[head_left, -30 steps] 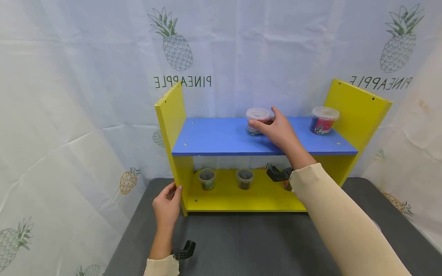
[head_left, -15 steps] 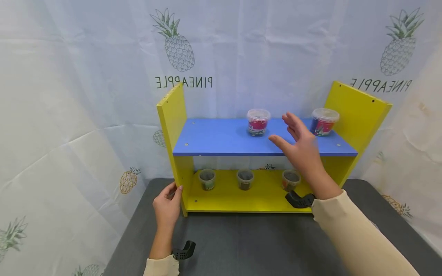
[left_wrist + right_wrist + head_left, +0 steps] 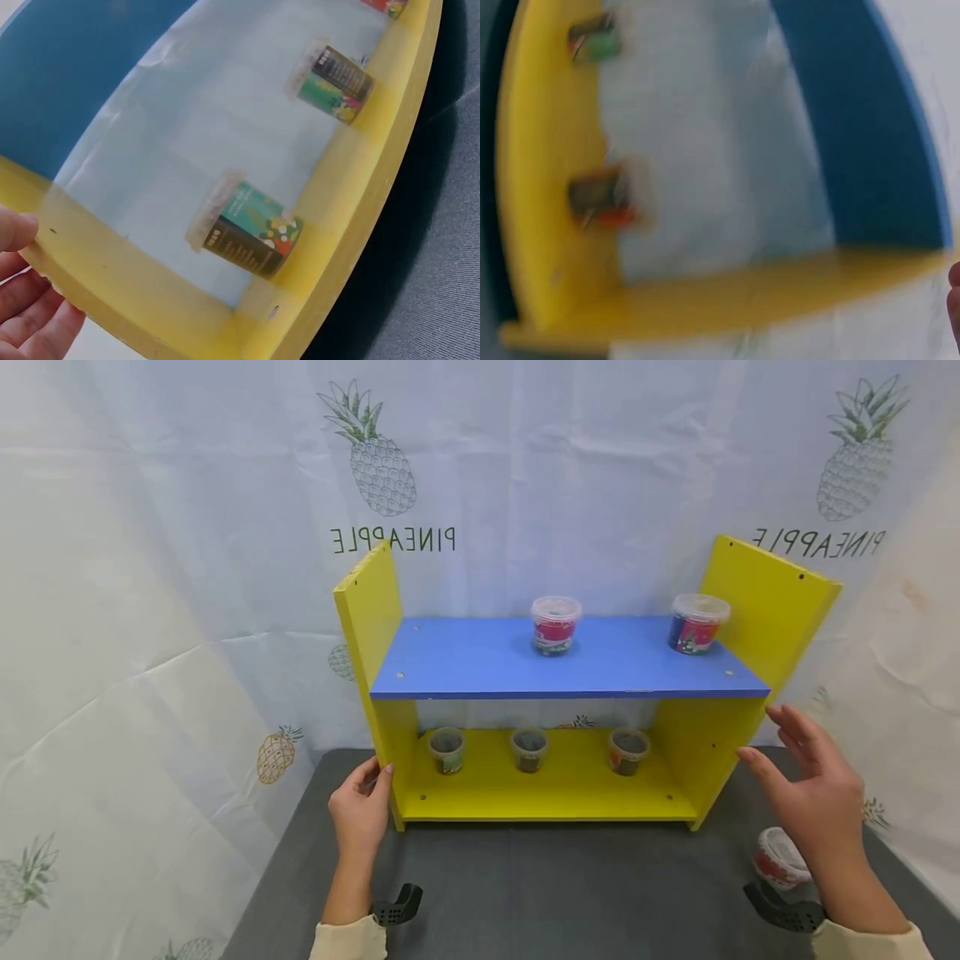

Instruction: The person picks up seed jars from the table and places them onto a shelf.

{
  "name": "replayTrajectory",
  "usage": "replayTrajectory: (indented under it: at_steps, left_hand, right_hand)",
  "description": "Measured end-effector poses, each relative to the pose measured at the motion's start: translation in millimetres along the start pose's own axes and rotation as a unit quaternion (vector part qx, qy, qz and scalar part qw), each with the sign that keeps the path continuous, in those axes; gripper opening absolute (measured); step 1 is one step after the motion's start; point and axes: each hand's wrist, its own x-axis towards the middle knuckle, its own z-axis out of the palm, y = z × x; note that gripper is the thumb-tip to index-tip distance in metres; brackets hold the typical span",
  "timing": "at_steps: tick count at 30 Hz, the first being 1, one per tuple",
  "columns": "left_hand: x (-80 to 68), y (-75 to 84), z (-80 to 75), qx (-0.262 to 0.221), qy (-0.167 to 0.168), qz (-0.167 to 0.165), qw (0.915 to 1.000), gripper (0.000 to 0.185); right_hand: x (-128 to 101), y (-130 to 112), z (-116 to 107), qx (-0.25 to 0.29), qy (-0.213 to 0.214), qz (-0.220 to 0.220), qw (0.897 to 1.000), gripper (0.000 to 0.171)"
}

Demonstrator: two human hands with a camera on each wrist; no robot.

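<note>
A small shelf unit has a blue upper board (image 3: 480,664) and yellow sides and bottom. My left hand (image 3: 360,814) grips its left side panel (image 3: 367,610), thumb in front and fingers behind. Beyond the right side panel (image 3: 765,602), my right hand (image 3: 817,793) is in the air, fingers spread and holding nothing. Two lidded plastic tubs with pink labels, a middle one (image 3: 555,633) and a right one (image 3: 695,631), stand on the blue board. Below are three small tubs: left (image 3: 448,755), middle (image 3: 529,753) and right (image 3: 627,755). The right wrist view is blurred.
Another lidded tub (image 3: 776,862), red and white, is tilted on the dark grey table (image 3: 570,893), partly behind my right wrist. A white cloth printed with pineapples (image 3: 225,527) hangs behind the shelf.
My right hand has let go of the middle tub on the blue board and moved right and down, past the shelf's right side. The left hand stays on the side panel.
</note>
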Motion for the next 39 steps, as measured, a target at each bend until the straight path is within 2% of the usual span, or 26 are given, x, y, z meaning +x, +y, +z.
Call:
replayTrajectory:
  at_steps: [5,8,10,12,14,18,21,23,26,28,30,32,34,37,39]
  left_hand:
    - [0.2,-1.3,-0.9,0.001,0.002,0.004,1.0,0.036]
    - [-0.1,-1.4,-0.7,0.002,0.001,0.002,1.0,0.036]
    - [-0.4,-1.6,-0.7,0.001,-0.001,0.001,1.0,0.036]
    - [-0.6,-2.0,-0.8,0.0,-0.003,0.001,1.0,0.037]
    - [-0.6,-2.1,-1.0,-0.003,-0.005,0.001,1.0,0.037]
    - [-0.1,-2.0,-0.9,-0.007,-0.009,0.002,0.9999,0.037]
    - [0.0,-1.4,-1.0,-0.007,-0.008,-0.001,0.9999,0.036]
    - [-0.1,-0.9,-1.5,-0.007,-0.008,-0.003,0.9999,0.036]
    - [0.2,-1.3,-1.0,-0.008,-0.009,-0.002,0.9999,0.037]
    - [0.6,-1.9,-0.8,-0.011,-0.008,-0.002,0.9999,0.037]
    - [1.2,-2.4,-0.7,-0.013,-0.007,0.0,0.9999,0.037]
    - [1.6,-2.6,-0.7,-0.012,-0.007,0.0,0.9999,0.037]
    - [1.7,-2.2,-0.8,-0.011,-0.008,-0.001,0.9999,0.036]
    - [1.6,-2.0,-0.5,-0.01,-0.01,-0.004,0.9999,0.037]
    - [1.6,-1.8,-0.1,-0.009,-0.01,-0.006,0.9999,0.037]
  right_hand:
    - [-26.6,32.6,-21.7,-0.074,0.025,0.078,0.994,0.072]
    - [-43.6,52.8,-31.0,-0.125,0.016,0.157,0.98,0.068]
    - [-53.6,65.9,-36.3,-0.15,-0.014,0.216,0.965,0.069]
    - [-61.4,78.9,-40.6,-0.172,-0.061,0.269,0.946,0.074]
    - [-67.0,92.1,-44.6,-0.177,-0.124,0.303,0.928,0.082]
    - [-76.5,115.6,-49.6,-0.151,-0.24,0.355,0.891,0.093]
    - [-84.8,127.0,-47.8,-0.137,-0.281,0.384,0.869,0.096]
    - [-89.0,131.9,-44.6,-0.143,-0.292,0.396,0.859,0.099]
    - [-95.5,137.8,-41.4,-0.163,-0.29,0.404,0.852,0.102]
    - [-102.1,140.2,-38.7,-0.175,-0.266,0.407,0.856,0.101]
    - [-110.0,141.7,-35.3,-0.173,-0.225,0.418,0.863,0.1]
    - [-118.3,142.6,-31.6,-0.146,-0.182,0.444,0.865,0.098]
    - [-124.1,143.8,-28.4,-0.108,-0.151,0.47,0.863,0.097]
    - [-128.0,145.7,-25.0,-0.063,-0.126,0.499,0.855,0.099]
    - [-128.0,146.6,-24.1,-0.057,-0.121,0.505,0.852,0.1]
